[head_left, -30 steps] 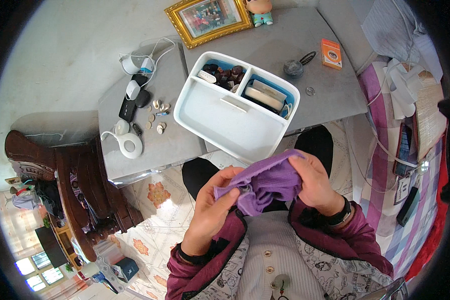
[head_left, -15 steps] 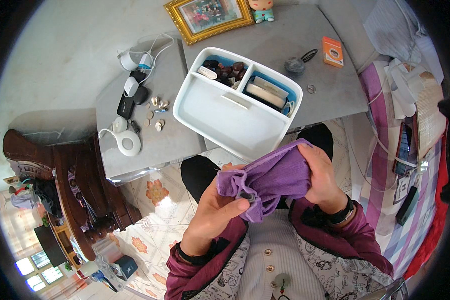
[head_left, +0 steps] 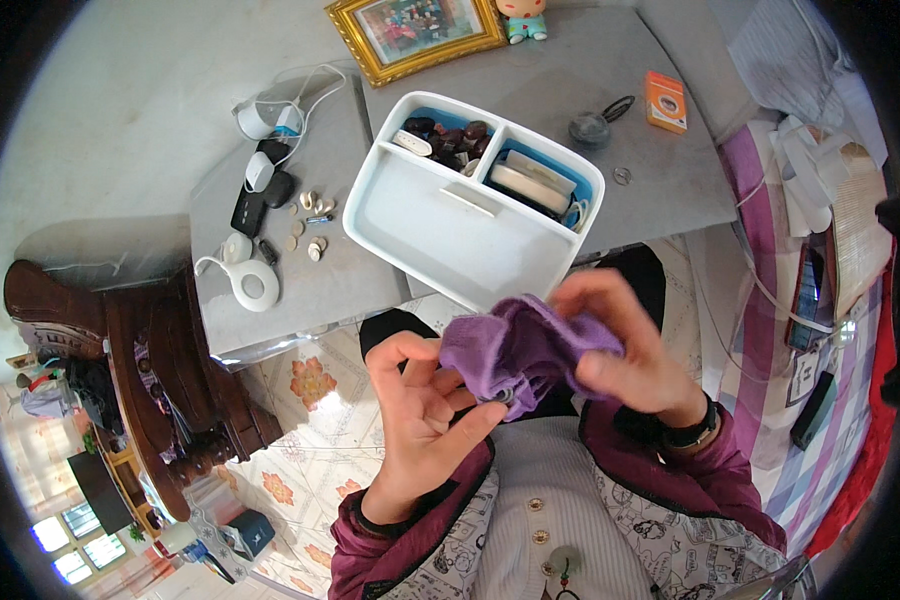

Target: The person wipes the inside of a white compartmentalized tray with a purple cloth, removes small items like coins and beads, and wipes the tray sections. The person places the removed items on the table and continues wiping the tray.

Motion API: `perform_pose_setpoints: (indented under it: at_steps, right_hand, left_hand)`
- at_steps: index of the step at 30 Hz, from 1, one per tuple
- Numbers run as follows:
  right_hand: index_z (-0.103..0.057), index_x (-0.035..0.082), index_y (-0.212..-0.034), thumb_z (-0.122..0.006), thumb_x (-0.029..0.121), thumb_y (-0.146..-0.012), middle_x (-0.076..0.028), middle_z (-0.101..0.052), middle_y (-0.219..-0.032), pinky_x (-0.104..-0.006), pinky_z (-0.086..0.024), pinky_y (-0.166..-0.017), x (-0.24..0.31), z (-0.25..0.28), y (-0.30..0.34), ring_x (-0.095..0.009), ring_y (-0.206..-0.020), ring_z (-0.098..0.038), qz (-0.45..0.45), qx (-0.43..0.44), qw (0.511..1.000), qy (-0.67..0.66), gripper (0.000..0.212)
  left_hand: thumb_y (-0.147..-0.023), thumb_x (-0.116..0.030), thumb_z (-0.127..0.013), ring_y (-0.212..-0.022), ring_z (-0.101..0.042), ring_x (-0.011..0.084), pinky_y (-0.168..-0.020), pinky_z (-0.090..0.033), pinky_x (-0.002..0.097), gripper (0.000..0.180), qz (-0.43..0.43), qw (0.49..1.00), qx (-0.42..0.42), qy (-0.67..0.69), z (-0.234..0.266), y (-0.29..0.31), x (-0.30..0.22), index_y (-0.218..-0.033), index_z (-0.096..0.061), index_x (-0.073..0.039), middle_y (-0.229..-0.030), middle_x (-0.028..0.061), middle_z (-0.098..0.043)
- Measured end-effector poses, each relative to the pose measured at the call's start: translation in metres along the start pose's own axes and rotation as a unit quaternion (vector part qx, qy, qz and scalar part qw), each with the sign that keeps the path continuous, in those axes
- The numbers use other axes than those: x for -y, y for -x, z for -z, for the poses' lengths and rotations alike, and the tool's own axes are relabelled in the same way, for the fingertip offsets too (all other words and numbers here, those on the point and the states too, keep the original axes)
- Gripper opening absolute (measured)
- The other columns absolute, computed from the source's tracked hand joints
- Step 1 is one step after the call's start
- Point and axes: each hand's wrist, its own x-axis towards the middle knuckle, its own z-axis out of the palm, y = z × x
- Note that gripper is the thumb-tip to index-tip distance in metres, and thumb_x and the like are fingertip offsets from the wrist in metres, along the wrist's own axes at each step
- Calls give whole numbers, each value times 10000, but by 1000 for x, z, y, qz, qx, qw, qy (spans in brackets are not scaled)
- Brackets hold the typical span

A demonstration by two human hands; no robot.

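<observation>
A crumpled purple cloth hangs in front of my body, over my lap, held between both hands. My left hand pinches its lower left part, the thumb pressing next to a small grey thing too small to name; some of its other fingers are raised. My right hand, slightly blurred, grips the cloth's right side. Just beyond the cloth, a white divided box rests at the table's near edge. Dark brown beads or nuts fill one small compartment; a cream flat item stands in another.
On the grey table stand a gold picture frame, a small figurine and an orange box. Cables, coins and a white ring-shaped device lie at left. A checked bed borders the right.
The cloth has gone from stretched out to bunched up. My right hand has shifted its grip on it, and my left fingers have lifted and spread a little. The box stays put.
</observation>
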Motion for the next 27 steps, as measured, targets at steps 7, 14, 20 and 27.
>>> perform_pose_setpoints:
  at_steps: [7,14,20,27]
  right_hand:
    - [-661,-28,-1128,-625,170,-1023,-4,-678,-909,-219,-472,-785,12,-21,-3,-42,-876,-567,-112,21,993,-7,228]
    - [-610,11,-1179,-698,222,-976,-13,-643,-929,-231,-471,-785,10,-28,-2,-72,-896,-586,-39,26,999,15,305]
    - [-628,21,-978,-726,204,-930,-89,-562,-700,-309,-451,-564,2,-30,-6,-168,-609,-586,5,-13,963,268,213]
    - [-653,-17,-1078,-608,158,-1000,-7,-670,-849,-238,-467,-641,2,-39,2,-55,-738,-582,-98,-98,984,-116,197]
  left_hand:
    - [-768,174,-742,-1163,-597,253,-910,-579,356,665,-107,977,25,-182,-13,3,1,-1227,-314,-46,-1253,183,-443]
    - [-786,154,-705,-1081,-592,212,-913,-551,318,510,-92,966,8,-241,-1,4,4,-1179,-433,-25,-1227,161,-434]
    - [-732,117,-740,-1024,-604,263,-845,-545,309,493,-99,950,-46,-294,-10,4,13,-1131,-485,-22,-1161,162,-483]
    - [-719,82,-731,-986,-617,277,-812,-538,348,369,-131,926,-27,-354,-5,-4,4,-1044,-589,-18,-1044,140,-612]
